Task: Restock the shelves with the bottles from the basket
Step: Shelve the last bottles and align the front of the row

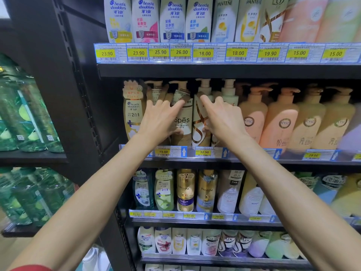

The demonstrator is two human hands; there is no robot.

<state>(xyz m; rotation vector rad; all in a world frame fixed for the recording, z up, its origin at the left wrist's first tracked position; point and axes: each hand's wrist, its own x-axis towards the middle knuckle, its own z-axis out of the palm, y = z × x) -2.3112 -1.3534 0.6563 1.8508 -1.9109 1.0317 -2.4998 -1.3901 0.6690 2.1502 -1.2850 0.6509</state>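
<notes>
1. The left hand [162,118] rests with spread, straight fingers on the brown-and-white plastic Spes pump bottle [183,122], upright on the black metal shelf [214,162].
2. The right hand [222,118] touches, fingers stretched, the neighbouring white-and-gold pump bottle [197,118].

A black metal shelving unit [214,71] fills the view; its slotted upright [78,81] stands left; yellow price labels [203,53] line the edges; pale floor [13,244] below.

left hand [160,118] covers most of the brown pump bottle [156,90], label unreadable; right hand [224,118] hides the cream pump bottle [229,94] body, grip or just touch, no idea; top-row bottles [119,18] cropped at the caps; far-right bottles [349,130] pure blur; price tags [203,153] fine print too tiny
</notes>
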